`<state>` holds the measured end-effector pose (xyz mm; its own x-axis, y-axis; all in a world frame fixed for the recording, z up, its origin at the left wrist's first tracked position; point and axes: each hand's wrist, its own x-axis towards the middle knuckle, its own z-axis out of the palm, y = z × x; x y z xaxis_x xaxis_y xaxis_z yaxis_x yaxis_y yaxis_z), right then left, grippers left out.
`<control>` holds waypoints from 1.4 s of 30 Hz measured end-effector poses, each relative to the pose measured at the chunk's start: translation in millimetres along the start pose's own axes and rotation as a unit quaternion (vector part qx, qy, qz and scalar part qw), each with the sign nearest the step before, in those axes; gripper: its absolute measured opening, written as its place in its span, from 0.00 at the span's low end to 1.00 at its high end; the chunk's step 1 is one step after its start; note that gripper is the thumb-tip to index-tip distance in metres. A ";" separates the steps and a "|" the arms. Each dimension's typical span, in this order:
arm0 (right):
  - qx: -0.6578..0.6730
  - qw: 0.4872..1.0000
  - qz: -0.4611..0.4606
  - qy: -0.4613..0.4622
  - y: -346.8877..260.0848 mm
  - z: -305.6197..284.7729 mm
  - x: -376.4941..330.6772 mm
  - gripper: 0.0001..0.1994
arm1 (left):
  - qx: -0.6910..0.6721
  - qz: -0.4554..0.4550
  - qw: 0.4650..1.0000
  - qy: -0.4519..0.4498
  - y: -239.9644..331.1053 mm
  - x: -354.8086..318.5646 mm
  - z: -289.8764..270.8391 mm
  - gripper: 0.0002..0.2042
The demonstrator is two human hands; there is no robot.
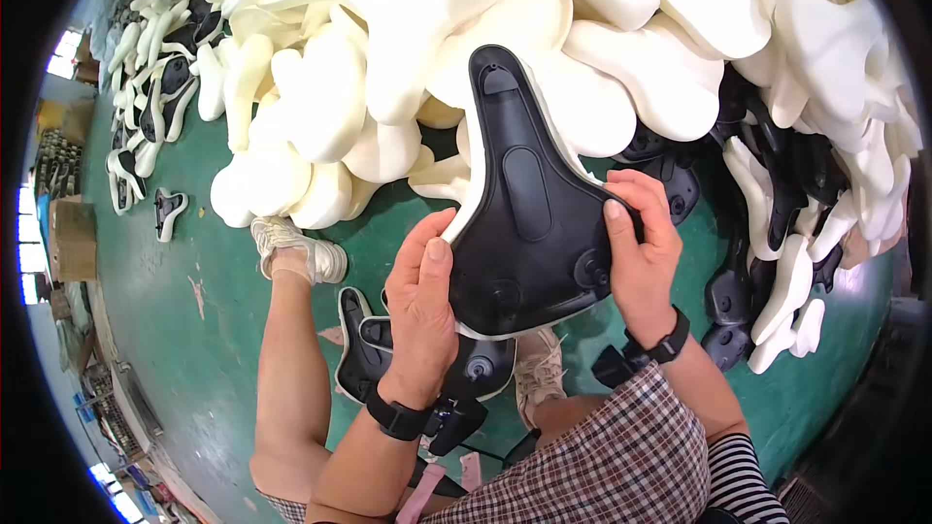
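Between my two hands is a bicycle saddle (485,262), its black plastic underside turned toward me and its narrow nose pointing away. Cream foam shows along its edge. My left hand (424,296) grips the wide rear at the left, thumb on the rim and fingers mostly hidden behind. At the right rear edge my right hand (643,252) holds it the same way, thumb on the black side. Below the saddle, other black saddle bases (363,349) lie on the floor between my feet, partly covered by my left hand and wrist.
A big heap of cream foam saddle pads (408,29) rises just beyond the held saddle. Black saddle bases (728,296) and more pads pile at the right. Further saddles (146,136) lie scattered at the far left on the green floor (194,349). A cardboard box (74,241) stands at the left edge.
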<state>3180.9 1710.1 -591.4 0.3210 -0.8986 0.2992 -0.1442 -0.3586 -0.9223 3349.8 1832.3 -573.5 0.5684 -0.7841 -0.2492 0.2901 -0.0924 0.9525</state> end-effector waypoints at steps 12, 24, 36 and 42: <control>0.317 0.892 0.308 -0.094 3.4 0.6 -22.1 0.22 | -0.206 -0.083 0.970 -0.102 9.0 16.3 -34.4 0.21; 0.253 0.876 0.301 -0.280 20.2 -6.2 -45.0 0.24 | -0.266 -0.058 0.962 -0.002 14.1 23.6 -34.7 0.19; 0.235 0.874 0.311 -0.289 19.4 3.1 -41.8 0.25 | -0.132 0.005 0.990 0.048 2.1 30.2 -46.8 0.17; 0.294 0.848 0.328 -0.295 29.5 12.0 -48.1 0.35 | -0.119 -0.027 0.982 0.147 -8.3 31.8 -68.9 0.15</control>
<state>3172.4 1745.8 -635.9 0.7899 -0.5107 -0.3394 -0.0366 0.5133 -0.8574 3418.5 1850.4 -601.4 0.7345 -0.5674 -0.3722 0.4786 0.0443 0.8769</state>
